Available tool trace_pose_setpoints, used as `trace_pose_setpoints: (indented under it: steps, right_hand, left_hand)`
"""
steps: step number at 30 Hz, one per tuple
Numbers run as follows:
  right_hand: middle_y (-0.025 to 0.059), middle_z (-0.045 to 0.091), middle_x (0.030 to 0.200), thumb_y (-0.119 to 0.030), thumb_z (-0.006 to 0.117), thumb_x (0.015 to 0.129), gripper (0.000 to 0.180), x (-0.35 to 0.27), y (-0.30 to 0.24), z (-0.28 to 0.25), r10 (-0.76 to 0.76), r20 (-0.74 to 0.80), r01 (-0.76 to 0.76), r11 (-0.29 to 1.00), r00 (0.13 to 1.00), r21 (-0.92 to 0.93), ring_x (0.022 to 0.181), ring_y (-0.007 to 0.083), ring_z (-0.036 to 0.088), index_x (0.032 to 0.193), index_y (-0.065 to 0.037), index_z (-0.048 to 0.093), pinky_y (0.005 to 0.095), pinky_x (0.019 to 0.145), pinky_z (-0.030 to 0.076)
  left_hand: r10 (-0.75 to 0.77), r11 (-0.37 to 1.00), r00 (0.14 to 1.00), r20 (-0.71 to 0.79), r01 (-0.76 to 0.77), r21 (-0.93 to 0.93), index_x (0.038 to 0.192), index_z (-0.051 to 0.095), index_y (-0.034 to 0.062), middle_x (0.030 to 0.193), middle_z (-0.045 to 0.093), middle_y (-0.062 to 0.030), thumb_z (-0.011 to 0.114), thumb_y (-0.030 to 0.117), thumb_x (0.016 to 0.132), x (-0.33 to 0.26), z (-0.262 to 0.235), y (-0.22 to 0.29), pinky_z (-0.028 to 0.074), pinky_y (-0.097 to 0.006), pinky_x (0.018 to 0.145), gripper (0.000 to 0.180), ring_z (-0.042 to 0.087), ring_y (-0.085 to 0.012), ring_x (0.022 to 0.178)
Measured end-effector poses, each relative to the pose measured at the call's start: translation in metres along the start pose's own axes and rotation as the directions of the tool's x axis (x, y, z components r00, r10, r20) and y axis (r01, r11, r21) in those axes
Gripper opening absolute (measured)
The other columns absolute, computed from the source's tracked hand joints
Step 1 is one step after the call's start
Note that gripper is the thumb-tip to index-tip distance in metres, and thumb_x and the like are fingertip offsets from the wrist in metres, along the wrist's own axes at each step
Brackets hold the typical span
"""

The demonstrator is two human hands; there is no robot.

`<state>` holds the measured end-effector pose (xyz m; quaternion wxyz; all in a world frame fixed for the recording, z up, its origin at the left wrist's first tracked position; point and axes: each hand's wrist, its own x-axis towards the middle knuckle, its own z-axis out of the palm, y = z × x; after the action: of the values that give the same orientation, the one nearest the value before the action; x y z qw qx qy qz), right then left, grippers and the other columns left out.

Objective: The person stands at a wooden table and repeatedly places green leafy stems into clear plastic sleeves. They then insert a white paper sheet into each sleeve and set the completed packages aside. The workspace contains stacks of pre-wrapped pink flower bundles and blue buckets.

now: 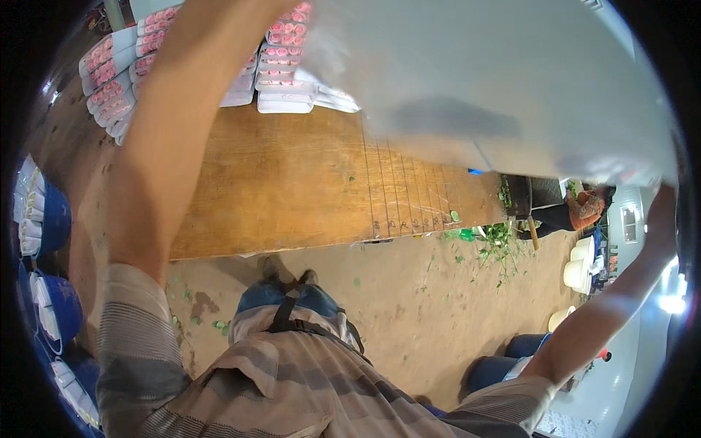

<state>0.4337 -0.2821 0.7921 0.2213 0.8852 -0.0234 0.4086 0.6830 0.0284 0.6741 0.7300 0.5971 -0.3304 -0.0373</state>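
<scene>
1. Beside and below the left forearm (168,146), blue buckets (62,306) hold white-wrapped bundles.
2. Behind that forearm and on both sides of it, paper-wrapped pink rose bundles (108,69) sit in stacks; these look finished.
3. The left hand is beyond the upper edge, its grip unseen.
4. Below and between the arms stretches a wooden table (285,182), marked with dark lines.
5. Ahead, between the hands, a large pale grey sheet (482,73) hangs blurred above the table; no roses show on it, so its part appears not yet done.
6. Short of the right hand, green leaf cuttings (500,244) litter the floor near a bending co-worker (582,212).
7. The right hand (663,193) meets the sheet's lower right corner, too blurred to tell whether it grips.
</scene>
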Motion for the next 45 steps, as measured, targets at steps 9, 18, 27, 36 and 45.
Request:
trace_pose_setpoints:
  steps: [9, 18, 27, 36, 45]
  right_hand:
    - [0.0106, 0.071, 0.099, 0.010, 0.060, 0.067, 0.039, -0.288, -0.228, 0.086, 0.121, 0.394, -0.331, 0.783, 0.911, 0.526, 0.091, 0.0290, 0.067, 0.102, -0.003, 0.071, 0.0446, 0.088, 0.053]
    - [0.0068, 0.072, 0.096, 0.003, 0.060, 0.069, 0.038, -0.496, -0.302, 0.206, 0.181, 0.497, -0.449, 0.744, 0.848, 0.495, 0.092, 0.0260, 0.068, 0.102, -0.012, 0.071, 0.0441, 0.092, 0.051]
    - [0.0072, 0.066, 0.108, -0.007, 0.064, 0.075, 0.040, -0.528, -0.313, 0.210, 0.012, 0.736, -0.567, 0.646, 0.677, 0.511, 0.107, 0.0288, 0.060, 0.114, -0.014, 0.064, 0.0445, 0.099, 0.045]
    - [0.0219, 0.025, 0.159, -0.031, 0.090, 0.066, 0.117, -0.560, -0.267, 0.279, -0.146, 0.980, -0.991, -0.022, 0.132, 0.131, 0.144, 0.0425, 0.030, 0.156, -0.006, 0.020, 0.0503, 0.116, 0.031]
    - [0.0199, 0.021, 0.162, -0.030, 0.089, 0.069, 0.117, -0.537, -0.243, 0.307, -0.579, 0.793, -0.934, 0.355, -0.187, 0.038, 0.146, 0.0404, 0.026, 0.156, -0.001, 0.018, 0.0498, 0.118, 0.027]
  left_hand:
    - [-0.623, 0.737, 0.775, 0.110, 0.628, -0.251, 0.106, 0.068, 0.0031, 0.100, 0.066, -0.0025, 0.067, 0.009, 0.093, -0.214, -0.080, -0.257, 0.050, -0.022, 0.078, 0.015, 0.062, -0.0092, 0.090]
    - [-0.837, 0.548, 0.547, -0.030, 0.836, -0.034, 0.106, 0.065, 0.0073, 0.094, 0.064, -0.0041, 0.068, 0.004, 0.087, -0.315, -0.060, -0.402, 0.048, -0.023, 0.057, 0.019, 0.063, -0.0130, 0.078]
    - [-0.829, 0.560, 0.560, -0.004, 0.828, 0.019, 0.108, 0.063, 0.0032, 0.096, 0.063, -0.0062, 0.064, -0.001, 0.088, -0.335, -0.066, -0.396, 0.055, -0.027, 0.079, 0.021, 0.063, -0.0153, 0.083]
    - [-0.858, 0.499, 0.511, 0.056, 0.853, -0.152, 0.101, 0.063, 0.0041, 0.092, 0.058, -0.0029, 0.064, -0.003, 0.087, -0.349, -0.064, -0.405, 0.045, -0.025, 0.065, 0.016, 0.054, -0.0103, 0.078]
    - [-0.895, 0.446, 0.447, -0.015, 0.890, -0.092, 0.091, 0.065, 0.0062, 0.095, 0.061, -0.0005, 0.066, -0.003, 0.087, -0.350, -0.067, -0.401, 0.051, -0.025, 0.078, 0.010, 0.056, -0.0098, 0.086]
